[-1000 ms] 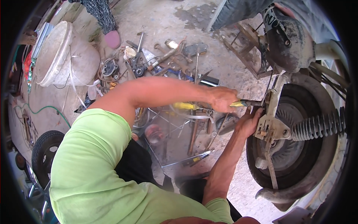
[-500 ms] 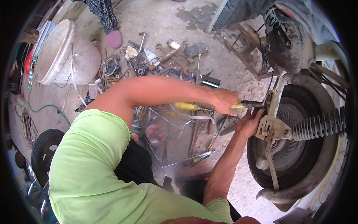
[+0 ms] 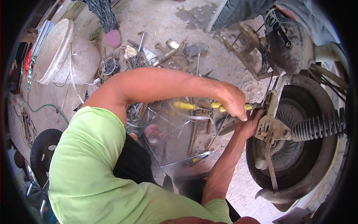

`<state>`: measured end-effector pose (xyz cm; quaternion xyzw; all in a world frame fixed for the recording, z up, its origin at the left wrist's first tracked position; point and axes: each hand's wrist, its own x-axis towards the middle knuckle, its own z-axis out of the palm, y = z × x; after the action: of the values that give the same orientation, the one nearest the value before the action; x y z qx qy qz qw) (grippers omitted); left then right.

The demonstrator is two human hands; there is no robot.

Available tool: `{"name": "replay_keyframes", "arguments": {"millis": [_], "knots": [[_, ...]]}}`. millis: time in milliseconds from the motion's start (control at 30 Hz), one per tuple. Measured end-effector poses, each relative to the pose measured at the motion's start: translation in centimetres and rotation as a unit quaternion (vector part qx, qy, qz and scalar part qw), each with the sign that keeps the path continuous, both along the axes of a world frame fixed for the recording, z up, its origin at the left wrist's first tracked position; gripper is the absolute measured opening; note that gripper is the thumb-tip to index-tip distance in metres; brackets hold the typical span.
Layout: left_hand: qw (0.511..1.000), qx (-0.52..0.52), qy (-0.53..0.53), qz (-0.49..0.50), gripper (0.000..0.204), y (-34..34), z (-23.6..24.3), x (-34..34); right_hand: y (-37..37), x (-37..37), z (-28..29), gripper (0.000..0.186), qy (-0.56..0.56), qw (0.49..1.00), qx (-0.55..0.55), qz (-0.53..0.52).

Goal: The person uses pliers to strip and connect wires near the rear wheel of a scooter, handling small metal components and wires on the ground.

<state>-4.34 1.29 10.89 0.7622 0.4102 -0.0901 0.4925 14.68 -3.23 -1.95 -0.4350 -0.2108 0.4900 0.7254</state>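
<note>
My left hand [image 3: 234, 101] is closed round the yellow-handled pliers [image 3: 247, 106], their handle ends sticking out to the left of it. The dark jaws lie against a thin cable [image 3: 267, 91] by the metal bracket [image 3: 274, 127] on the wheel. Just below the jaws, my right hand [image 3: 247, 125] is closed, thumb and fingers pressed close to the bracket's left edge. What those fingers hold is hidden. Beyond the bracket stands the dark wheel [image 3: 257, 164] with a finned metal hub. A coil spring shock absorber [image 3: 317, 126] joins the bracket from the right.
Tools and metal parts lie across the floor, among them a yellow-handled screwdriver [image 3: 184, 106] and a T-shaped wrench [image 3: 182, 160]. A white bucket [image 3: 56, 56] is tipped at the upper left. Another tyre [image 3: 41, 149] stands at left. A person's shoe [image 3: 113, 38] shows at the top.
My left hand has shifted slightly right and turned over the pliers, and their yellow handle ends now show on its left. My right hand stays nearly in place at the bracket.
</note>
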Motion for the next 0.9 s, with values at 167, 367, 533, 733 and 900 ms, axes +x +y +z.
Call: {"name": "replay_keyframes", "arguments": {"millis": [167,367,533,733,900], "knots": [[0.986,0.140,-0.095,0.002,0.053,-0.9,-5.7,-0.2,0.5,0.7,-1.3,0.052,-0.040,0.999,0.036,-0.008],[0.952,0.238,-0.191,-0.014,0.043,0.7,-11.6,-0.5,0.7,0.1,-0.9,0.054,-0.044,0.999,0.003,-0.020],[0.997,0.047,-0.051,0.032,0.051,-1.4,-1.5,0.1,0.3,1.4,-1.7,0.053,-0.027,0.999,0.025,0.008],[0.996,0.077,-0.042,0.019,0.060,-0.1,-1.7,-1.8,0.2,0.5,-0.6,0.051,-0.062,0.998,0.010,-0.018],[0.998,0.042,0.035,0.019,0.057,-1.6,-9.0,-4.0,0.2,-0.3,0.2,0.045,-0.093,0.996,0.015,0.002]]}}
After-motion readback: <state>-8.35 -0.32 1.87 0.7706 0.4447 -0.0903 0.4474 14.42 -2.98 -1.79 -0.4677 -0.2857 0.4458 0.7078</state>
